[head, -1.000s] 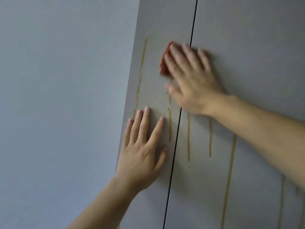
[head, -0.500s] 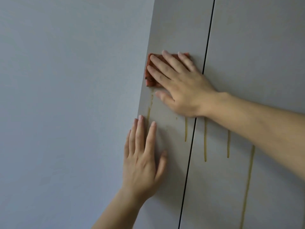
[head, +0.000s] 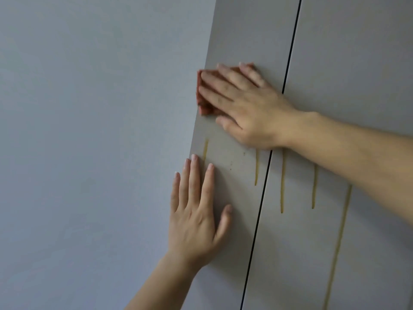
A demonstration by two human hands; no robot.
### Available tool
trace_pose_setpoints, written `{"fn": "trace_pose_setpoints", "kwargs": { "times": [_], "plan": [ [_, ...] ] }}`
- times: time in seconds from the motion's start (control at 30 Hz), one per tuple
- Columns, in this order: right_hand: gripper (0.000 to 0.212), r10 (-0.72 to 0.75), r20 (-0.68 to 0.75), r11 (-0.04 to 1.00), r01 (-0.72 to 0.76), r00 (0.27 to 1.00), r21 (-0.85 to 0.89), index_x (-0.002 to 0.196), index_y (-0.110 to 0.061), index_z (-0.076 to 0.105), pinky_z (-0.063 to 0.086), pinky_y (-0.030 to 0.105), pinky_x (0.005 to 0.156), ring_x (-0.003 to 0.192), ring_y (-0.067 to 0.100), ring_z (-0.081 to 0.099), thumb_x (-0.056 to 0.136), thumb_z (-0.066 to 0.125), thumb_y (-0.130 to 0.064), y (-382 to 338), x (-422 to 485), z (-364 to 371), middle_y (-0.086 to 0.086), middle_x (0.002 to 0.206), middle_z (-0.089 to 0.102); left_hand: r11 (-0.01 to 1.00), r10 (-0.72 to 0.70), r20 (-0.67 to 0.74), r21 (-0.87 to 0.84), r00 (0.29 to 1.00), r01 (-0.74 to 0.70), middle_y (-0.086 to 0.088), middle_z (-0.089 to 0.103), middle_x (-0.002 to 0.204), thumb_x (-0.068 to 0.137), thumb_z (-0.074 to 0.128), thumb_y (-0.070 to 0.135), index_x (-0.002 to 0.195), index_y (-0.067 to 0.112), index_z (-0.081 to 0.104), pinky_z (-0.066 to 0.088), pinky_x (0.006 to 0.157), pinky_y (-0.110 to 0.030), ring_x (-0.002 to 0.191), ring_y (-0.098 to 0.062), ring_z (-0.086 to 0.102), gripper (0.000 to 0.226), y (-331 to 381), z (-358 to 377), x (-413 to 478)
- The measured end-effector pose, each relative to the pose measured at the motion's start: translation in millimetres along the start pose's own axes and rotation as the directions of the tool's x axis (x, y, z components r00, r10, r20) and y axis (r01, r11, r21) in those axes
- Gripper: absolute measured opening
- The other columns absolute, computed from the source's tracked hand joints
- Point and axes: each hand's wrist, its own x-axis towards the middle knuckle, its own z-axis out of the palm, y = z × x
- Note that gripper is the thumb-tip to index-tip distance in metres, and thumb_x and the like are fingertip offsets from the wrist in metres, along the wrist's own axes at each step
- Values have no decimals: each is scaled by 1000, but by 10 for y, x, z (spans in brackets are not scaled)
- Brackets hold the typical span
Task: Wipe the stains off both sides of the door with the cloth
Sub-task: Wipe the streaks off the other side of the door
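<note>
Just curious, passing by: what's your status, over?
Right hand flat, pressing cloth on door. Left hand flat on door. Yellow streaks below, unwiped. Nothing in the way.

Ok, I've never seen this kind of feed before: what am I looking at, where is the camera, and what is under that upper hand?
There is no machine here: a person works with two bare hands. The single picture comes from a camera worn on the head, facing an upright pale grey door panel, with a second grey panel across a thin dark gap. The right hand lies flat on a folded reddish-brown cloth, pressing it against the first panel near its left edge. The left hand rests open lower on that panel, holding nothing. Yellowish drip streaks run down both panels below the cloth. Left of the door is a plain blue-grey surface.
</note>
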Motion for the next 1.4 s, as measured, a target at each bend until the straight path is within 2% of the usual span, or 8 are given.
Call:
{"fn": "trace_pose_setpoints", "kwargs": {
  "times": [0.1,0.27,0.47,0.63,0.8,1.0,1.2,1.4],
  "plan": [
    [73,88,-40,996,-88,995,-10,165,-22,8,-7,52,127,159,26,-6,99,13,-52,-124,86,-12,2,173,-3,999,-3,-17,35,1000,4,-19,12,170,97,44,48,160,7,27,12,128,-54,159,-33,9,77,-6,23,6],
    [68,-144,-42,989,142,989,-50,162,-18,27,8,54,128,158,30,14,101,32,-47,-216,-575,264,6,171,19,998,34,-38,60,999,-32,-20,12,170,100,41,48,160,2,21,9,128,-54,159,-35,10,78,-36,34,-4],
    [73,167,-161,984,-174,973,-35,163,-15,25,11,58,126,158,35,14,99,34,-48,69,-817,198,9,171,16,989,-12,-12,150,1000,13,-20,15,170,99,39,51,160,7,29,8,126,-60,159,-34,12,76,43,30,22],
    [69,-32,-80,997,27,996,-68,163,-19,25,11,56,127,159,31,12,101,36,-48,-75,-1358,401,6,171,15,992,-7,4,129,1000,6,-22,13,170,99,41,45,159,7,31,6,127,-57,159,-35,7,71,186,-57,78],
    [71,349,-181,937,-346,919,51,162,-14,28,9,55,127,157,34,16,100,33,-49,171,-1209,267,9,171,18,986,151,73,67,986,-156,-21,14,170,97,44,40,160,11,33,11,127,-56,159,-37,7,70,426,-73,224],
    [69,112,-107,993,-116,988,-32,163,-17,26,15,57,126,158,33,15,102,36,-48,-64,-1772,447,8,171,17,979,161,166,97,973,-178,-17,13,171,98,42,47,162,15,29,11,126,-59,160,-34,3,72,417,0,206],
    [73,499,-195,866,-490,844,97,162,-12,26,8,56,127,158,36,13,100,36,-49,301,-1662,372,10,171,16,984,139,159,89,977,-154,-18,15,170,97,42,46,160,14,32,10,127,-59,159,-35,6,72,486,-33,219],
    [71,150,-97,986,-157,984,-64,162,-14,26,15,59,125,157,35,15,101,38,-48,95,-2215,514,10,170,18,989,115,155,76,981,-128,-21,15,169,91,53,36,157,9,36,9,127,-59,159,-38,7,73,595,-76,257]
  ]
}}
